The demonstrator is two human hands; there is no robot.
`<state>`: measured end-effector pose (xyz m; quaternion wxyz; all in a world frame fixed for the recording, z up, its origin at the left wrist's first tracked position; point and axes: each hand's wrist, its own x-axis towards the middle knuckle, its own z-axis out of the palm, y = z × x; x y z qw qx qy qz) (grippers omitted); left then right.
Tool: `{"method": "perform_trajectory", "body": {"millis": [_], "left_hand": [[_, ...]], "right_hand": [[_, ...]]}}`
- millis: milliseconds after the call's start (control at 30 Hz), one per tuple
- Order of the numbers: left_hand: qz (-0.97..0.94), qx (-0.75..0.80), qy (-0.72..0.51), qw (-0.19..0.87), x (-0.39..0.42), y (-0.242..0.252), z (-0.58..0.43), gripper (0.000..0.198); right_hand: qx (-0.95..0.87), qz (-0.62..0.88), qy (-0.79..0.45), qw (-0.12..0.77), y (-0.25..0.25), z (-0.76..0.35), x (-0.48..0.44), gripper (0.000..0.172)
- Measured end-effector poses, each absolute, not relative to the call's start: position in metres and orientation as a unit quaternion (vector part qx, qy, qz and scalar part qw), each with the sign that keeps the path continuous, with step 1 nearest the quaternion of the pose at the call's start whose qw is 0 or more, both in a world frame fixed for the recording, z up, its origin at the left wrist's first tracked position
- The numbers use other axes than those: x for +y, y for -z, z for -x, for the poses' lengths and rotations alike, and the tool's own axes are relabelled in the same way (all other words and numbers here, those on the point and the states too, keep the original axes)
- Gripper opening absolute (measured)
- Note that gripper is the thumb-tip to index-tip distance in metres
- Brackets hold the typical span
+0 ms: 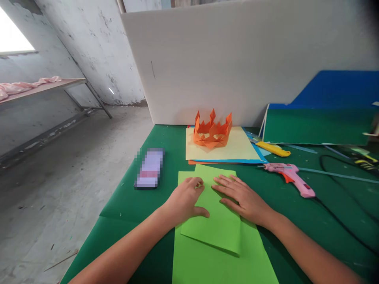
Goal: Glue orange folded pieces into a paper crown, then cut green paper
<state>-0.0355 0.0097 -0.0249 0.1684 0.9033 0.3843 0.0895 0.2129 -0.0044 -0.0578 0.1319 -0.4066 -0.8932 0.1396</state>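
Observation:
A folded piece of light green paper [213, 232] lies slightly askew on a larger green sheet [219, 270]. My left hand [189, 199] rests over its left part, fingers bent and thumb stretched out apart from them, holding nothing. On the right edge of the folded paper my right hand [238, 195] lies flat with its fingers spread. Just beyond both hands, an orange folded paper crown [211, 132] stands upright on a stack of coloured paper topped by a pale yellow sheet [237, 148].
At right lie a pink glue gun [291, 175] with a black cord and a yellow utility knife [272, 149]. A blurred-out phone [151, 167] is at left on the green table [133, 215]. A white board [237, 63] rises behind, with a green panel [314, 126] before it.

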Motion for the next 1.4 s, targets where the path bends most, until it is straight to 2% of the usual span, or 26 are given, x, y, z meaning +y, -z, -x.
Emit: {"method": "perform_trajectory", "body": {"millis": [133,267,500,700,767,933,1067,1200,1300,1400], "left_hand": [[-0.912,0.392,-0.039,0.114,0.004,0.021,0.028,0.073],[-0.916,0.392,-0.025,0.085,0.001,0.021,0.026,0.075],[-0.914,0.395,-0.039,0.080,0.000,0.025,0.025,0.071],[-0.920,0.388,-0.011,0.054,-0.005,0.017,0.021,0.076],[-0.921,0.387,0.004,0.049,-0.007,0.014,0.020,0.077],[-0.914,0.400,0.017,0.072,-0.006,0.011,0.016,0.074],[-0.902,0.419,0.023,0.104,-0.005,0.011,0.014,0.071],[-0.891,0.429,0.011,0.146,-0.008,0.008,0.014,0.069],[-0.917,0.350,-0.014,0.189,-0.012,0.006,0.014,0.059],[-0.952,0.194,0.001,0.238,-0.017,0.005,0.011,0.073]], "right_hand": [[-0.885,0.436,-0.088,0.137,0.061,-0.222,-0.001,0.046],[-0.887,0.444,-0.037,0.121,0.061,-0.227,-0.009,0.051],[-0.920,0.365,-0.101,0.102,0.052,-0.222,-0.053,0.071],[-0.925,0.351,-0.123,0.082,0.047,-0.222,-0.060,0.078],[-0.914,0.381,-0.098,0.102,0.050,-0.226,-0.053,0.074],[-0.831,0.530,0.004,0.172,0.056,-0.241,-0.015,0.050],[-0.782,0.593,0.059,0.183,0.054,-0.245,0.015,0.038],[-0.768,0.609,0.063,0.189,0.055,-0.243,0.023,0.030],[-0.771,0.604,0.053,0.197,0.056,-0.242,0.022,0.026],[-0.773,0.597,0.041,0.211,0.055,-0.241,0.020,0.027]]}}
